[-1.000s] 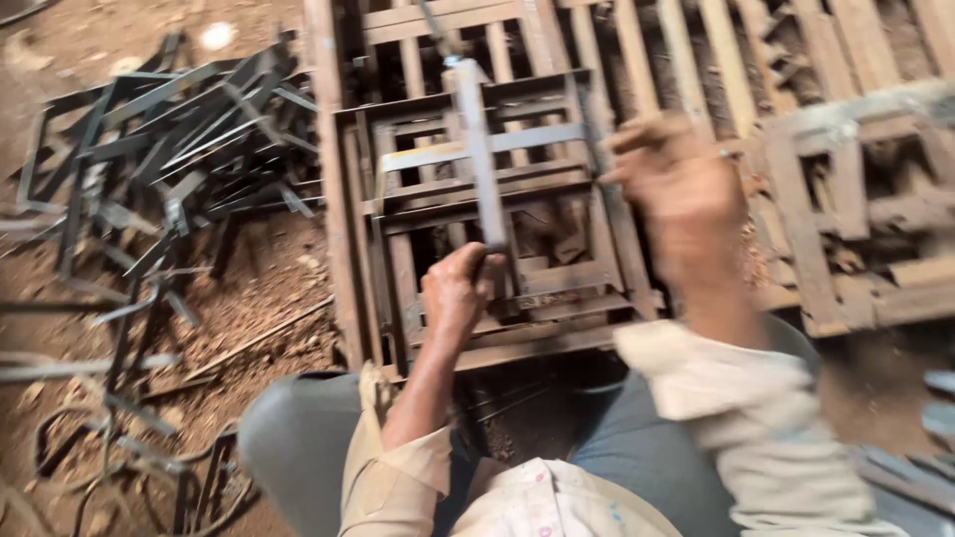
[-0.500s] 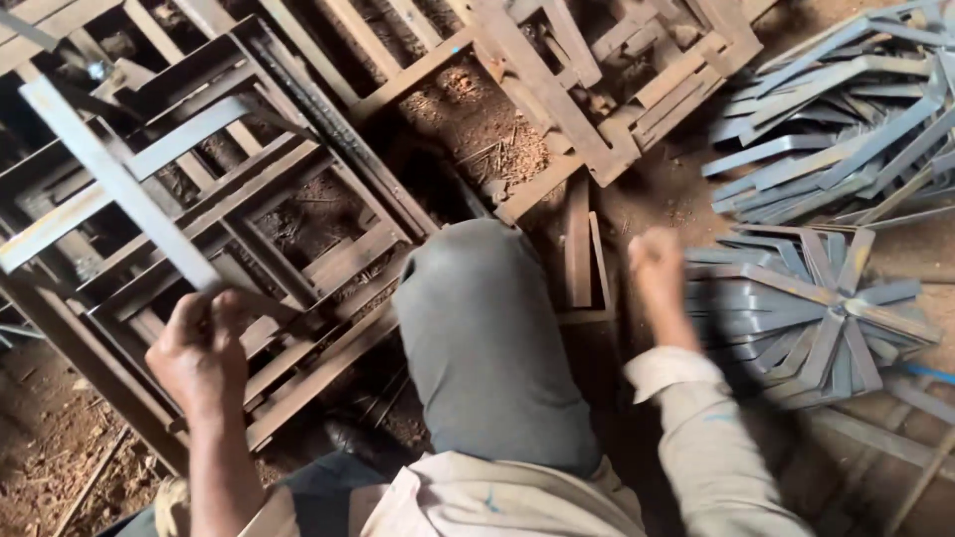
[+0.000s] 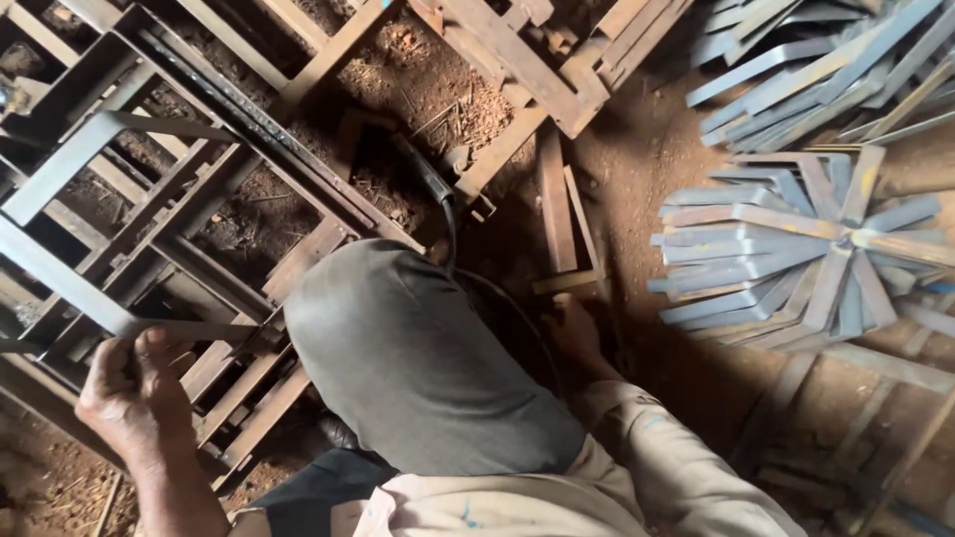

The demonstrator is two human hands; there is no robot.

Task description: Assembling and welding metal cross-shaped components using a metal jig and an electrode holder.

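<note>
A: What did the left hand [image 3: 134, 383] hold?

B: It was closed around the near end of a grey metal bar [image 3: 75, 288], fingers wrapped over it and thumb on top. The bar ran up and to the left from the raised knee [image 3: 418, 358], crossing above the stack of rusty steel frames [image 3: 189, 229]. A second flat strip [image 3: 60, 169] joined to it angled away toward the upper left of the knee.

A: And the right hand [image 3: 575, 328]?

B: It lay just right of the knee, low against the dirt floor [image 3: 637, 159], beside a small rusty U-shaped frame piece [image 3: 567, 234]. It sat in shadow; whether the fingers were spread or gripping something could not be told.

A: What else surrounded the knee?

B: A black cable [image 3: 438, 194] ran from above the knee down its right side. Farther right of the knee, well apart from the right hand, grey flat steel strips [image 3: 796, 249] lay fanned out like spokes, with another loose pile of strips [image 3: 816, 60] above them. Above the knee, bare soil with rust debris showed between the frame members. The person's cream sleeve [image 3: 676, 467] covered the right forearm below and right of the knee.
</note>
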